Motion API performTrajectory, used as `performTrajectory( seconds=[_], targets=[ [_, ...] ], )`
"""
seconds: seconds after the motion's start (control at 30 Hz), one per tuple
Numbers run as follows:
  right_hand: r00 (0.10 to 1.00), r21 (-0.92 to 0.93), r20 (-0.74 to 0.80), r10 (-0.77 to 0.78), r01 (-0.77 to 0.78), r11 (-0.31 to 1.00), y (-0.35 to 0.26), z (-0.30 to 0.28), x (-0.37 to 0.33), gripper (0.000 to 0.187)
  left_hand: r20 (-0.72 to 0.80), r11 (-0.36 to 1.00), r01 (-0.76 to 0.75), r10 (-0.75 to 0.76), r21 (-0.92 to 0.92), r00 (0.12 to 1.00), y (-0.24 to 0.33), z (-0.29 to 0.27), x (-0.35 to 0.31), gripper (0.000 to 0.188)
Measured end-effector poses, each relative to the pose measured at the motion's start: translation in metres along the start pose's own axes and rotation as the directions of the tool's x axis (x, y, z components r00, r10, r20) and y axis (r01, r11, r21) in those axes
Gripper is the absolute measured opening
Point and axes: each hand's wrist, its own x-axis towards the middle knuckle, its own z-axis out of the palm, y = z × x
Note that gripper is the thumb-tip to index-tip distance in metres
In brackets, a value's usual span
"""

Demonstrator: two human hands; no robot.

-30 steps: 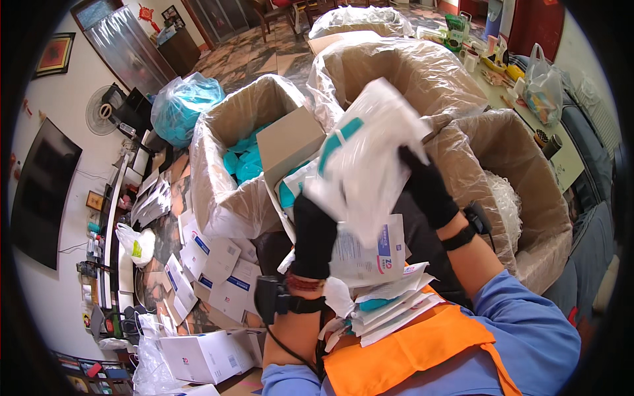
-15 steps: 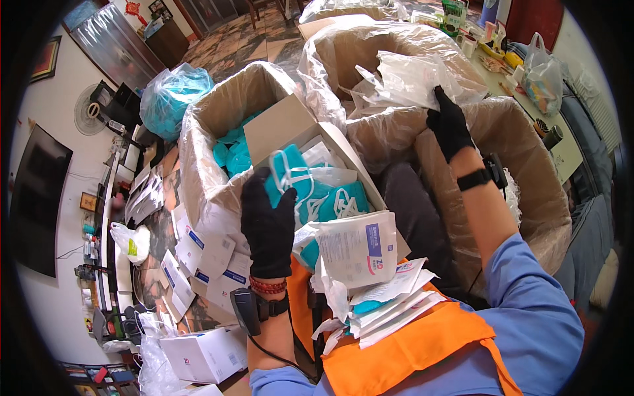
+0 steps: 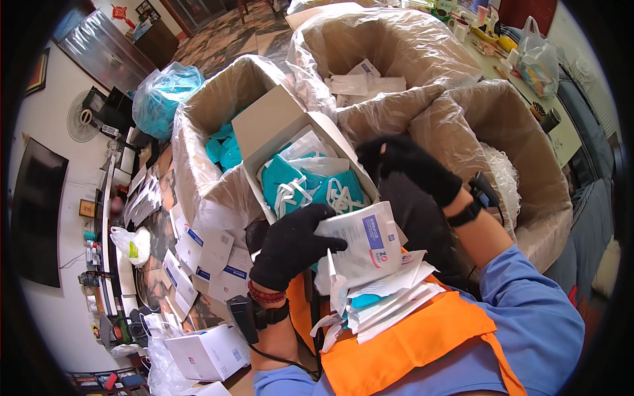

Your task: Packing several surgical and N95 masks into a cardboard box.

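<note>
- 2 gloved hands of yours, left hand [image 3: 290, 245] and right hand [image 3: 415, 166]
- 2 black wrist straps [image 3: 466, 214] on you
- At least 3 large plastic-lined boxes [image 3: 528, 155]
- 1 smaller open carton [image 3: 265, 122]
- At least 2 teal pieces [image 3: 279, 179] inside it
- White packets [image 3: 360, 239] on your lap, too overlapped to count
- 1 fan [image 3: 77, 124]
- 1 television [image 3: 39, 214]

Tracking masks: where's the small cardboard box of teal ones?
Head view, near centre: the small cardboard box is just beyond the gloved left hand.
</note>
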Motion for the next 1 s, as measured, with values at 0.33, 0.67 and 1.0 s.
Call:
performTrajectory(
  seconds=[0.33,0.67,1.0],
  targets=[
    [0.954,-0.474,-0.141,0.265,-0.3,0.828,0.022,0.073,-0.12,0.037,-0.152,0.968,-0.225,0.241,0.113,0.959,-0.008,0.031,-0.022,0.053],
    [0.846,-0.734,-0.313,-0.432,0.074,0.675,-0.033,0.121,-0.108,0.034,-0.336,0.883,-0.186,0.034,-0.432,0.941,0.016,0.005,-0.011,0.017],
    [0.807,-0.392,-0.495,-0.322,0.123,0.912,-0.02,0.042,-0.064,0.019,-0.889,0.629,-0.659,-0.12,-0.412,0.442,-0.012,-0.027,-0.008,0.009]
  ],
)
